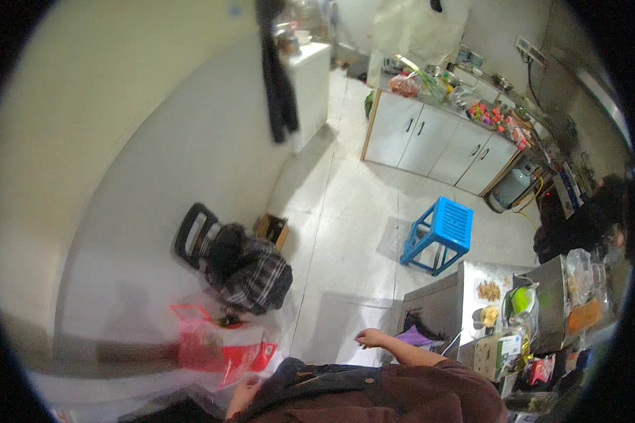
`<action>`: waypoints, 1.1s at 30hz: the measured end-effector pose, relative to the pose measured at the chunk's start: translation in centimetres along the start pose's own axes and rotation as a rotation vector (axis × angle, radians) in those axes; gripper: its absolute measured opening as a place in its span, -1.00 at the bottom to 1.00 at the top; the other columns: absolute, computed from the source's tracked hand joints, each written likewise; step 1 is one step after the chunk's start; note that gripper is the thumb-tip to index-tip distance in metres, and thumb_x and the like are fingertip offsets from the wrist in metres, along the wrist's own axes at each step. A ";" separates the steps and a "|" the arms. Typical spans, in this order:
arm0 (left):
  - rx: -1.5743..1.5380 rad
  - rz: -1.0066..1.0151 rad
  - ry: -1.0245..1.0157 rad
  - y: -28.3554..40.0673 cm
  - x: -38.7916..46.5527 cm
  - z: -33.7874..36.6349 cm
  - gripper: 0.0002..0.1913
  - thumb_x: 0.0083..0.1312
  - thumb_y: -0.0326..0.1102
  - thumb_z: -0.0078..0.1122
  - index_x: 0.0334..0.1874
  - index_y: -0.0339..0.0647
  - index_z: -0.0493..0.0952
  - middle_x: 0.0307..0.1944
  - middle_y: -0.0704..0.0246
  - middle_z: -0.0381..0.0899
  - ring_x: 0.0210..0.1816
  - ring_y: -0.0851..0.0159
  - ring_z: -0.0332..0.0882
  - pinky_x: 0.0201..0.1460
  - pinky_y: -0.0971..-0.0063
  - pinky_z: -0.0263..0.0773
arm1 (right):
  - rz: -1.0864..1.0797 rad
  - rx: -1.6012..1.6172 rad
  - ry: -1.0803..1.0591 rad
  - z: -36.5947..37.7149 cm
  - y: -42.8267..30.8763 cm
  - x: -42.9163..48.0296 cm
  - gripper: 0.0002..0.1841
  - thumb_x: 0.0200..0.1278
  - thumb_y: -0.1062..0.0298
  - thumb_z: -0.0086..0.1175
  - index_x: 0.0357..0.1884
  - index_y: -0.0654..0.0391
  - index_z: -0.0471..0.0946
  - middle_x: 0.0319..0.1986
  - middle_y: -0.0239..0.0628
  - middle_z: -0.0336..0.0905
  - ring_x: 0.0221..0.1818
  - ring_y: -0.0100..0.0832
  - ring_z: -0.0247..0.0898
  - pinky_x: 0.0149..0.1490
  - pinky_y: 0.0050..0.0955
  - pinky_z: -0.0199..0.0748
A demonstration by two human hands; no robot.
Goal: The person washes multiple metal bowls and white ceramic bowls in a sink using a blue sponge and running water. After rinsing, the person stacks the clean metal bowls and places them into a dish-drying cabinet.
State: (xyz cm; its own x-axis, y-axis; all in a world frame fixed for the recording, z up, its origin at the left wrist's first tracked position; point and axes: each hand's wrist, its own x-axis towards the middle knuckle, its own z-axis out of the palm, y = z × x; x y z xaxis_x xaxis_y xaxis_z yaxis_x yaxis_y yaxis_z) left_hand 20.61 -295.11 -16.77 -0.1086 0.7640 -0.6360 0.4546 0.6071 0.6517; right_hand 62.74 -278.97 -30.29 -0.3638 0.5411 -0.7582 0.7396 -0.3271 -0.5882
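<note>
My right hand (369, 338) hangs over the tiled floor in front of me, fingers loosely bent, with nothing visible in it. Low at the left, my left hand (247, 390) is beside a red and clear plastic bag (250, 357); blur and the sleeve hide whether it grips anything. Next to the bag, dark plaid clothing (262, 277) is heaped on a black chair (194, 235). Nearest my right arm, a purple cloth or bag (418, 336) sticks out by the side of a metal-sided unit (431, 301).
A blue plastic stool (450, 227) stands on the floor. Behind it, white cabinets (428, 140) carry vegetables, with a gas cylinder (510, 187) alongside. A person in dark clothes (574, 227) is at the right. Food packages (508, 351) crowd the near-right worktop. An open cardboard box (271, 230) sits by the wall.
</note>
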 end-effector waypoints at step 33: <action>0.222 0.340 -0.289 87.0 76.5 -5.7 -0.63 0.22 -0.33 0.08 0.08 -0.23 0.42 -0.12 0.31 0.55 -0.10 0.37 0.50 -0.04 0.49 0.40 | 0.054 0.416 0.684 -91.2 -8.4 31.1 -0.69 0.20 0.19 -0.11 -0.34 0.21 0.56 -0.58 -0.24 0.57 -0.54 -0.45 0.47 -0.39 -0.44 0.39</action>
State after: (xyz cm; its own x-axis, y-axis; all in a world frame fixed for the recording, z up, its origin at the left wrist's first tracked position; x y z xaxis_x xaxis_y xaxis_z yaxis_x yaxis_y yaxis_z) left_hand 46.82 -182.64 -6.38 0.3134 0.7999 -0.5117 0.6023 0.2491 0.7584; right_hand 96.85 -188.74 -23.32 0.1939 0.8274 -0.5271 0.4257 -0.5550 -0.7147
